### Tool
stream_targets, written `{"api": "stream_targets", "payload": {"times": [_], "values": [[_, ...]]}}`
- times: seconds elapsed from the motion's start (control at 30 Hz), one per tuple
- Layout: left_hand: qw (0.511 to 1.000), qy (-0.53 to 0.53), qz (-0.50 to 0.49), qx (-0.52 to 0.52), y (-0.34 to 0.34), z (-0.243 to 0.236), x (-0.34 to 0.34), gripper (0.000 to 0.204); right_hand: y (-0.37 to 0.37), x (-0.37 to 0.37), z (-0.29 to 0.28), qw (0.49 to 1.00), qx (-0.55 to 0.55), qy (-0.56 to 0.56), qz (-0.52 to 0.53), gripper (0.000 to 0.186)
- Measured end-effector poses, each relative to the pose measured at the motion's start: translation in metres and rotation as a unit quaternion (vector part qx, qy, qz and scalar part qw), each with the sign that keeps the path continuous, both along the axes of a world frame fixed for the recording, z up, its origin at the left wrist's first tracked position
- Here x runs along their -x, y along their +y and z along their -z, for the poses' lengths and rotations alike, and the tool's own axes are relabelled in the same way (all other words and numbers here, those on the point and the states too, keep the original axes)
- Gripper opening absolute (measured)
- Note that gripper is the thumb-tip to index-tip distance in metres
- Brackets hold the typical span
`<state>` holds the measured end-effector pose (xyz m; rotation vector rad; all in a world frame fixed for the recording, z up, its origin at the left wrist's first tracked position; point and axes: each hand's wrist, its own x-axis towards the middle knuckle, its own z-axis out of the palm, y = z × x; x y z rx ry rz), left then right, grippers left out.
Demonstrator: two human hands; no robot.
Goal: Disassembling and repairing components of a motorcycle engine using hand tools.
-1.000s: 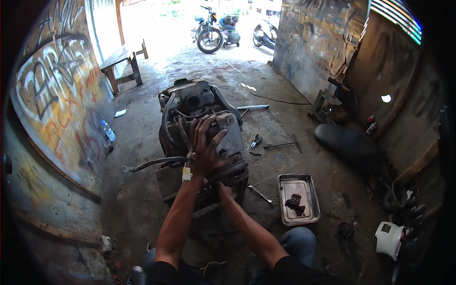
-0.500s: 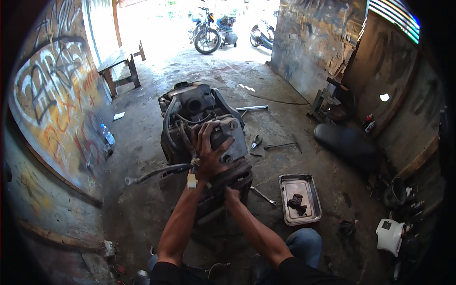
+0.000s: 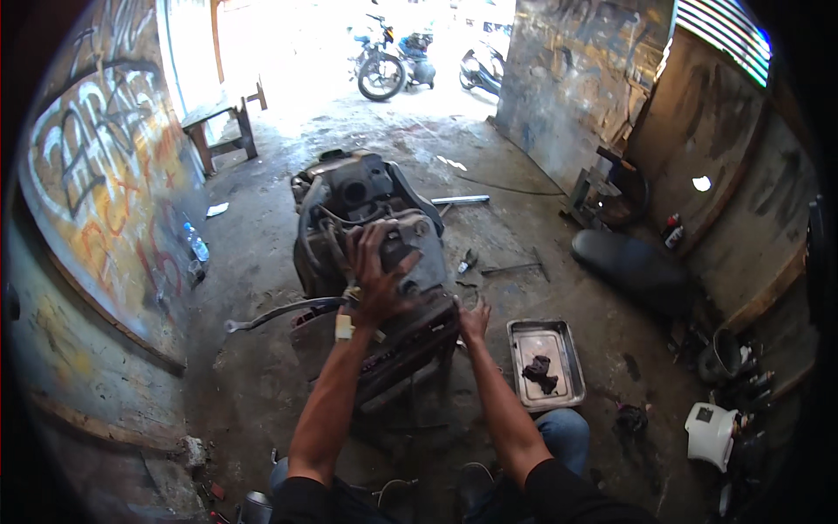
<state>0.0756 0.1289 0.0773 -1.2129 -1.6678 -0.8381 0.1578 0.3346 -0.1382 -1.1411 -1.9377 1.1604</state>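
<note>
A partly stripped motorbike body (image 3: 353,192), dark and dusty, stands in front of me with hoses and wiring showing. My left hand (image 3: 381,284) rests on the grey metal tank-like part (image 3: 424,253) of it, fingers spread and nothing gripped. Beside its wrist hang a pale wire connector (image 3: 345,327) and a thick grey cable (image 3: 284,313) that sticks out to the left. At the right corner of the body's dark near end (image 3: 406,348) is my right hand (image 3: 473,320). Its thumb and fingers look apart; whether they touch the corner is unclear.
Right of the body lie pliers (image 3: 469,259), a T-handle wrench (image 3: 515,268) and a metal tray (image 3: 569,354) with a dark rag (image 3: 540,374). A black seat (image 3: 628,266) leans farther right. A bench (image 3: 214,118) and water bottle (image 3: 197,244) stand left.
My right hand has moved from the body's near edge out to its right corner, forward and right. My left hand stays on the tank-like part. The view has shifted slightly.
</note>
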Motion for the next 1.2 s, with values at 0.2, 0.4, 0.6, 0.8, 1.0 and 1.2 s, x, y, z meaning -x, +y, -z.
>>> {"api": "stream_targets", "payload": {"times": [0.2,0.4,0.6,0.8,1.0,1.2], "values": [[1.000,-0.004,0.025,-0.014,0.000,0.002,0.003,0.082,0.006,0.023,0.023,0.983,0.046,-0.095,-0.149,0.072],[1.000,-0.017,0.015,0.019,-0.002,0.001,0.002,0.084,0.009,0.015,0.046,0.986,0.033,-0.044,-0.160,0.077],[1.000,-0.006,0.027,0.014,0.000,-0.001,0.005,0.084,-0.001,0.011,0.053,0.993,-0.014,-0.042,-0.112,0.080],[0.998,-0.032,0.035,0.038,-0.008,0.017,0.004,0.062,-0.042,-0.034,0.042,0.997,0.016,-0.025,-0.065,0.078],[0.996,-0.002,-0.002,0.088,-0.017,0.041,0.013,0.063,-0.048,-0.042,0.036,0.998,0.016,0.030,-0.055,0.072],[0.993,-0.036,0.019,0.114,-0.026,0.061,0.024,0.065,-0.045,0.016,-0.110,0.967,-0.128,0.178,-0.130,0.071]]}}
